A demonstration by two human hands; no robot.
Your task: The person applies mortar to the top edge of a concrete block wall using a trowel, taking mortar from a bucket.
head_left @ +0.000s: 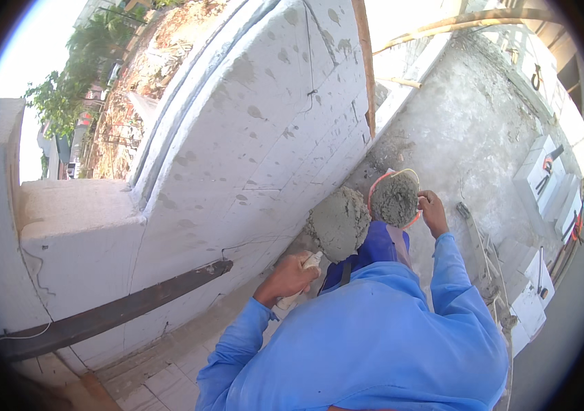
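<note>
My left hand [292, 279] is wrapped round the pale handle [313, 260] of a trowel. A thick heap of wet grey mortar [338, 225] covers its blade, hiding the blade's shape. Right beside the heap stands an orange-rimmed bucket [372, 194] with grey mortar [395, 198] inside and a thin yellowish bail. My right hand [433, 212] grips the bucket's rim on its right side, fingers bent over the edge. Both forearms are in blue sleeves, and my blue trousers show just below the bucket.
A white block wall [237, 137] with grey splatters rises close on the left, with a dark metal beam [127, 308] set along it. Pale blocks with tools [542, 175] lie at the right on the rough concrete floor [436, 130]. Cords and a long strip [477, 243] lie near my right arm.
</note>
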